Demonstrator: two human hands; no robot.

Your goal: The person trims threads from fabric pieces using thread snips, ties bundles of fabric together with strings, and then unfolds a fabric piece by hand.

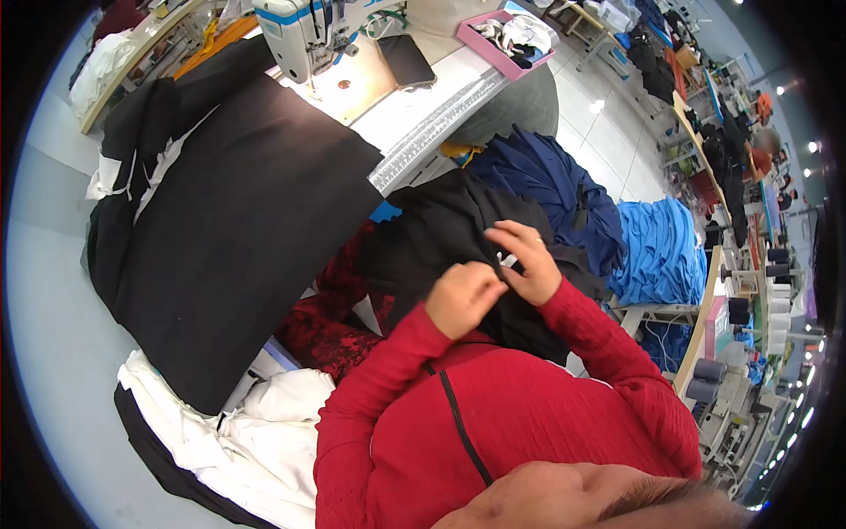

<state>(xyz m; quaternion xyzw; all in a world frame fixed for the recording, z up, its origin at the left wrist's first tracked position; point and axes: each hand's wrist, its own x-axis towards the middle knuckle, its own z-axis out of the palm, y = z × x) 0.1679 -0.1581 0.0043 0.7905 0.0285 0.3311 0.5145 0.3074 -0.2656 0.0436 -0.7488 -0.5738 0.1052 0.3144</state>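
Observation:
A black garment (pixel 414 220) lies bunched across my lap. My left hand (pixel 463 300) is closed over it, with the fingers curled and the fingertips pinched on the black cloth. Just right of it, my right hand (pixel 527 262) has its fingers stretched out and its thumb apart, over the same cloth. A ring shows on one finger, and the fingertips are slightly smeared by motion. Between the two hands a small white piece (pixel 507 259) shows, perhaps a tag; its kind is unclear.
A sewing machine (pixel 295 35) stands on the table ahead, near a phone (pixel 407 62), a ruler strip (pixel 436 128) and a pink box (pixel 493 55). Large black cloth (pixel 238 229) drapes at left above white cloth (pixel 264 432). Navy (pixel 555 189) and blue (pixel 661 251) piles stand right.

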